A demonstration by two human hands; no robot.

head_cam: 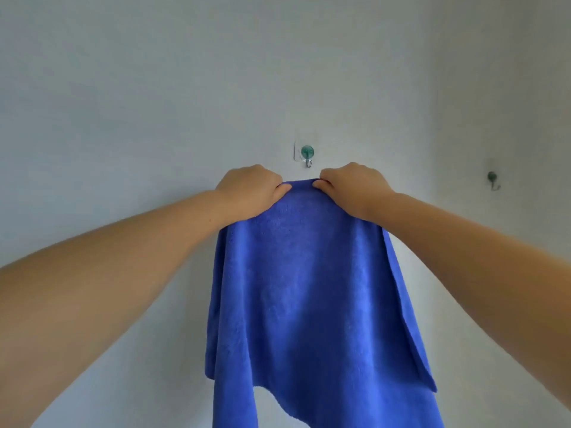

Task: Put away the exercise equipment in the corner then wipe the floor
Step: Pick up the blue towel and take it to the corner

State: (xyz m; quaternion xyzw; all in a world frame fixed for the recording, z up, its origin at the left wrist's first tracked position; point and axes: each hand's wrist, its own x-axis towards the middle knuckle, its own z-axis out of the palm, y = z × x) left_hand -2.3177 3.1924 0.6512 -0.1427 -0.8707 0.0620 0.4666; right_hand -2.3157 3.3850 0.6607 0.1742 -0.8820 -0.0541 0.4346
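Blue cloth [309, 288] gripped by left hand [250, 189] and right hand [352, 188], below hook [307, 154] on pale wall [154, 88].

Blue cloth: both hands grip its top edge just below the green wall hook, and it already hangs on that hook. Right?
Not quite. In the head view the blue cloth is gripped by the left hand and right hand, but it sits below the green wall hook, not on it.
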